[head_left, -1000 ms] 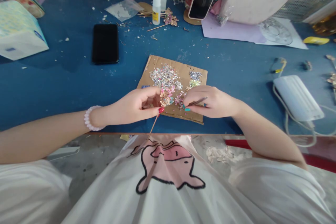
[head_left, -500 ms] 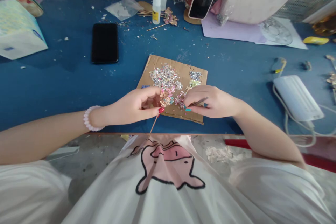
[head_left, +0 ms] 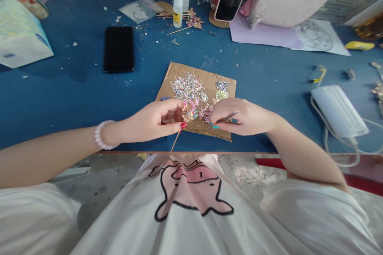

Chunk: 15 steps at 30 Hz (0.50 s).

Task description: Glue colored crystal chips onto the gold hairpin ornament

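My left hand [head_left: 155,121] is closed on a hairpin [head_left: 189,111], pinching it below a head of pink and gold flowers, while its thin stick slants down past the table edge. Closed around slim metal tweezers [head_left: 229,116], my right hand [head_left: 243,116] sits at the right side of the cardboard [head_left: 211,81]. Its fingertips are beside a small heap of pink rhinestones [head_left: 205,112]; the tweezers' tips are hidden. Silvery rhinestones [head_left: 188,87] spread over the cardboard's upper left. Pale green rhinestones [head_left: 221,95] and grey-blue ones [head_left: 222,85] lie above my right hand.
A black phone [head_left: 119,49] lies at the left. Behind the cardboard stand glue bottles [head_left: 177,10] near more flower hairpins [head_left: 194,20]. A tissue pack [head_left: 24,36] is far left; a white adapter [head_left: 339,111] with its cable lies at the right.
My right hand has shifted very slightly down and right beside the pink rhinestones. My left hand and the hairpin stay practically in place.
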Motion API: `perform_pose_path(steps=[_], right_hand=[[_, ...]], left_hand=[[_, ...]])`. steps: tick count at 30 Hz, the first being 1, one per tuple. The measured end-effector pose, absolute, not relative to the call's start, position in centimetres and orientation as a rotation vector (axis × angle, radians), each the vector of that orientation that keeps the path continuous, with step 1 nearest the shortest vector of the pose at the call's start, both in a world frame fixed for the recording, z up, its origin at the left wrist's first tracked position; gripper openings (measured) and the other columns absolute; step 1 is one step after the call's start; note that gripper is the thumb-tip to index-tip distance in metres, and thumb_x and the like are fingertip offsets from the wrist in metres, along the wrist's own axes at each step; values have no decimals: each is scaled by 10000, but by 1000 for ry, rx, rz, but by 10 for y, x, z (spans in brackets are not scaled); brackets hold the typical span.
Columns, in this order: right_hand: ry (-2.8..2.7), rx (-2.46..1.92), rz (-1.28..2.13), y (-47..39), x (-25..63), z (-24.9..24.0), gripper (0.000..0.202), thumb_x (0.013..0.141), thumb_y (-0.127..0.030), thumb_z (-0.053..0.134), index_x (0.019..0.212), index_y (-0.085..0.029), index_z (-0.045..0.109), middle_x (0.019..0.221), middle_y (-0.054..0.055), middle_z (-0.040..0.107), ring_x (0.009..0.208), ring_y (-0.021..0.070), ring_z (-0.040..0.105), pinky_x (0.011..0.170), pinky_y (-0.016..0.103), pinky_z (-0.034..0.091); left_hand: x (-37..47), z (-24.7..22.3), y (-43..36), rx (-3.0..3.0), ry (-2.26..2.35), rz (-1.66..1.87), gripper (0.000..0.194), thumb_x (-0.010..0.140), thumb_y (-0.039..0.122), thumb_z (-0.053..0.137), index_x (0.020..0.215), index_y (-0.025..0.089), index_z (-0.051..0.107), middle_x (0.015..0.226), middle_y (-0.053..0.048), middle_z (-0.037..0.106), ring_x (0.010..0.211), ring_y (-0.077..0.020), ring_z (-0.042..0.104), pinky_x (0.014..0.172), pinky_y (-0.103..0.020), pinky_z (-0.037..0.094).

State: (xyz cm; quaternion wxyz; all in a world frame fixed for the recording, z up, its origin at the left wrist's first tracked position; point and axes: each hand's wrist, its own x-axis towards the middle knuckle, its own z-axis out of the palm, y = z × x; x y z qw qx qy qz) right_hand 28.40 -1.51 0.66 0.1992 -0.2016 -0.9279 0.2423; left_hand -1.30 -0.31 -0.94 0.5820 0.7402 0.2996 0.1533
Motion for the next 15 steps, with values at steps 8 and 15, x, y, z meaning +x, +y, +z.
perform_pose_path(steps=[8,15], right_hand=[[-2570,-611,611,-12,286,5,144,1052,-164,542,1017,-157,682,967,70,763,870,140,708,772,291,550],[-2535,-637,606,-11,284,-1,141,1076,-236,576,1041,-177,699,995,62,771,914,152,726,815,307,563]], left_hand=[[-12,-10,-4,1733,709,360,325,935,399,659,1152,161,613,975,-66,707,872,-188,694,746,-309,607],[-12,-8,-3,1732,714,359,311,927,391,659,1136,165,614,951,-56,704,849,-177,686,732,-299,602]])
